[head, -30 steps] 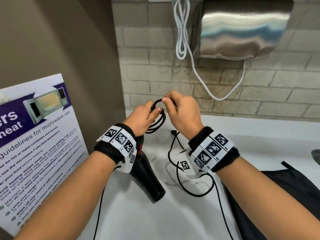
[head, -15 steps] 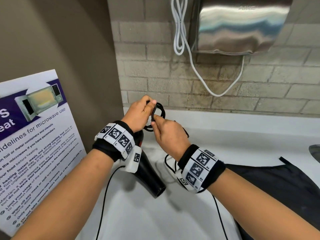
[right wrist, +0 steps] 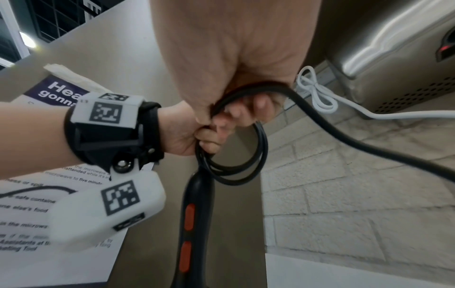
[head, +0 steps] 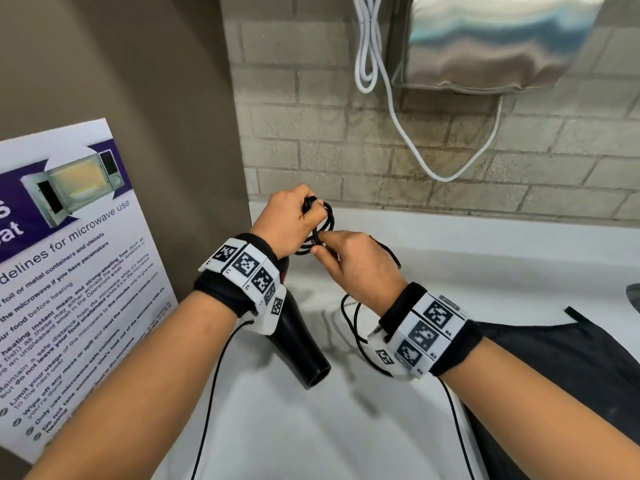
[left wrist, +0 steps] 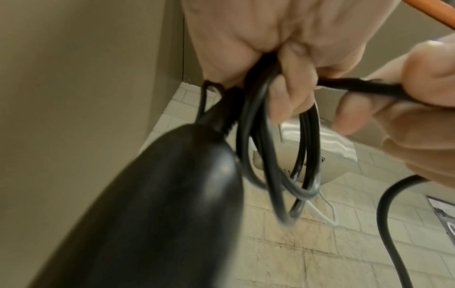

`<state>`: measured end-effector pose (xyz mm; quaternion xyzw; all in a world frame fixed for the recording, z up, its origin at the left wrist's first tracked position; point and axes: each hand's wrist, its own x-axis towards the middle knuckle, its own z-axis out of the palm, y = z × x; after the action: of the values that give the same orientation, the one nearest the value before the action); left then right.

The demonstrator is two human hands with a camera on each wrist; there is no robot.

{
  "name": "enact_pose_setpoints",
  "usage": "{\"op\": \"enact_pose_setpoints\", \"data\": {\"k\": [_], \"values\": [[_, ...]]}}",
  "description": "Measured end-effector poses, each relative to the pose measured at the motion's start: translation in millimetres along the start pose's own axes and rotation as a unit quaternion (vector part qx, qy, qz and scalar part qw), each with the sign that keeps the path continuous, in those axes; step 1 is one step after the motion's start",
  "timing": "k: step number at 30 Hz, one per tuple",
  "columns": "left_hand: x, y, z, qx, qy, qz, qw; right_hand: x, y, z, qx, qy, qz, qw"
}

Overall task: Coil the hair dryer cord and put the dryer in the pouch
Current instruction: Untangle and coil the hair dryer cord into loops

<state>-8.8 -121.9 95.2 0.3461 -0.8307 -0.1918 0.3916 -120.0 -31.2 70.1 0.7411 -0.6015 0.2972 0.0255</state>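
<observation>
Coiled so far: my left hand [head: 289, 221] grips several loops of thin black rubber cord [left wrist: 278, 155], black plastic hair dryer [head: 298, 344] hanging below it.
Feeding: my right hand [head: 353, 261] pinches the next stretch.
Left: slack cord trailing under my right wrist.
Awaiting: flat black fabric pouch [head: 554, 358], right of my right forearm, apparently unfilled.

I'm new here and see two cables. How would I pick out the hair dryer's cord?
Below the steel hand dryer on the brick wall, two hands meet above the white counter. The hair dryer cord is looped between them: thin and black, unlike the white cable on the wall.
</observation>
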Motion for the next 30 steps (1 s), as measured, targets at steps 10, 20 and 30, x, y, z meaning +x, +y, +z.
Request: {"op": "enact_pose_setpoints", "data": {"k": [10, 20, 30], "values": [[0, 1, 1, 0.017, -0.035, 0.005, 0.999, -2, 5, 14, -0.001, -0.003, 0.020, 1.000], [-4, -2, 0, -0.022, 0.026, -0.010, 0.999, 7, 77, -31, 0.067, 0.119, 0.223, 0.965], [-7, 0, -1, -0.088, 0.035, -0.014, 0.995, -13, 133, 29, 0.150, -0.228, 0.501, 0.821]]}}
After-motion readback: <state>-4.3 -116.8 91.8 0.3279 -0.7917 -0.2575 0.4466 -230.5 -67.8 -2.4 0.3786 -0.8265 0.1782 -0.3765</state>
